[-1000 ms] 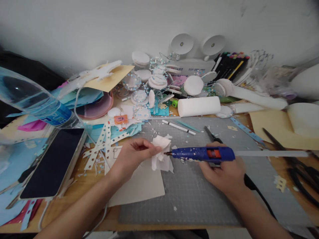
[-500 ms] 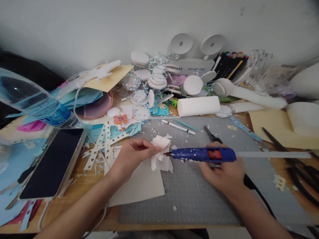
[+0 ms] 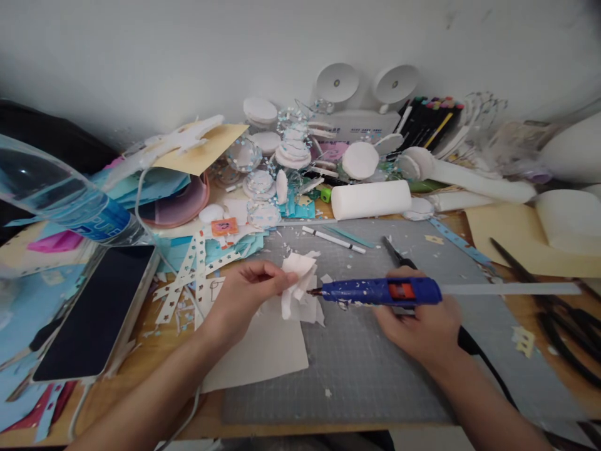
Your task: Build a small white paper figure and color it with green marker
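My left hand (image 3: 244, 294) pinches a crumpled white paper piece (image 3: 297, 285) just above a grey cutting mat (image 3: 375, 376). My right hand (image 3: 422, 326) grips a blue glue gun (image 3: 382, 291) held level, with a long clear glue stick (image 3: 511, 289) sticking out of its back to the right. The gun's nozzle touches the right side of the white paper piece. A cream sheet (image 3: 263, 347) lies under my left hand.
A phone (image 3: 96, 310) and a water bottle (image 3: 61, 200) lie at the left. Paper strips, white foam discs and a white foam cylinder (image 3: 370, 199) crowd the back. Black scissors (image 3: 554, 313) lie at the right, a pen (image 3: 333, 240) and markers (image 3: 434, 122) behind.
My left hand has turned the white paper piece slightly and shifted a little left. The glue gun stays at the paper with hardly any movement.
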Tool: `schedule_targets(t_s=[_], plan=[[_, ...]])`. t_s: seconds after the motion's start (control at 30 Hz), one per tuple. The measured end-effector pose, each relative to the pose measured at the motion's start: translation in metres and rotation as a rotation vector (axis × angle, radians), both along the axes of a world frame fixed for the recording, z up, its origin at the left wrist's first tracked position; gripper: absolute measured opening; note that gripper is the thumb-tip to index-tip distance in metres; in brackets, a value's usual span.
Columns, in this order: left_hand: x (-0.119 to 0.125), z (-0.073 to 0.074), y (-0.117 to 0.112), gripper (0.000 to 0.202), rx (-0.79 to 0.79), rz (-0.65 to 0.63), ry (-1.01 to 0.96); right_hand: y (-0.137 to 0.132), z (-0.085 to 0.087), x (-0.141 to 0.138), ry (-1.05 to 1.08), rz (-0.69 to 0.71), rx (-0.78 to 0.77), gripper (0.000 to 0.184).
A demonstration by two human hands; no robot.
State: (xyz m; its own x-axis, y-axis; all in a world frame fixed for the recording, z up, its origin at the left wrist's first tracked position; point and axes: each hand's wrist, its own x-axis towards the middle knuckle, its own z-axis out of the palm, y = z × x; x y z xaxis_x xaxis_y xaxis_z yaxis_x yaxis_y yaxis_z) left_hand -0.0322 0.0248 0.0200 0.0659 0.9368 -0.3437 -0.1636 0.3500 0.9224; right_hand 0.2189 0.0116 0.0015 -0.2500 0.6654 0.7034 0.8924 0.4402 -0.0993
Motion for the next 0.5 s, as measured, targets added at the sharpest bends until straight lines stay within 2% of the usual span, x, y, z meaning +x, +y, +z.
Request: schedule_targets(t_s=[0.17,0.27,0.37,0.47,0.5], plan=[[0.000,0.000,0.001,0.020,0.008,0.006,0.023,0.001,-0.003,-0.004,0.024,0.011,-0.013,0.015],[-0.001,0.000,0.002,0.020,0.008,0.019,0.036,0.001,0.001,-0.004,0.044,-0.018,-0.013,0.016],[-0.003,-0.001,0.003,0.022,0.016,0.022,0.030,-0.004,0.010,0.013,0.093,-0.200,-0.003,0.017],[-0.005,-0.003,0.004,0.023,0.022,0.031,0.021,-0.015,0.017,0.053,0.129,-0.423,0.000,0.023],[-0.005,-0.003,0.004,0.023,0.024,0.033,0.017,-0.019,0.016,0.069,0.137,-0.478,-0.027,0.020]])
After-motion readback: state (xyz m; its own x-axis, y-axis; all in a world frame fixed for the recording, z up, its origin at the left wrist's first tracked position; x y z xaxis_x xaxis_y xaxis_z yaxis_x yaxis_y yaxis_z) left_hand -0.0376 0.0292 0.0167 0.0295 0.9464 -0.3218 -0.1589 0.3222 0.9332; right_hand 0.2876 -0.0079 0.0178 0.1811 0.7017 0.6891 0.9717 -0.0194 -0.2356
